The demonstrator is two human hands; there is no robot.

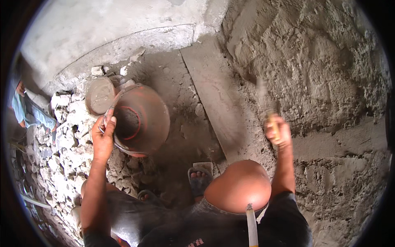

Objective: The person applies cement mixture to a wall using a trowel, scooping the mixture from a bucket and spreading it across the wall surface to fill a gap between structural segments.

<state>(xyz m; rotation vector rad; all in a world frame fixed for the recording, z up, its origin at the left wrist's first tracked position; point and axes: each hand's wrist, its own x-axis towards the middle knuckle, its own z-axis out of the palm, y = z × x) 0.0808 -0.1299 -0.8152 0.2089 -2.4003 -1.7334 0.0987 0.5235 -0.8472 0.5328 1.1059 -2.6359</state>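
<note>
My left hand (104, 133) is closed on the rim and wire handle of a mortar-coated bucket (154, 109). The bucket leans so that its mouth faces me, and grey residue with an orange-red ring shows inside. On the right, my right hand (279, 131) grips the yellow handle of a tool that looks like a trowel (273, 123). Its blade is smeared by motion and points toward the rough, mortar-covered wall (304, 70). Whether any mortar lies on the blade, I cannot tell.
A round pan of grey mortar (101, 95) stands beside the bucket on broken rubble (66, 152). A flat board-like strip (214, 94) runs along the wall's foot. Light blue cloth (33, 109) shows at the far left, apparently on another person. A cigarette (252, 226) juts up near my bent knee (238, 185).
</note>
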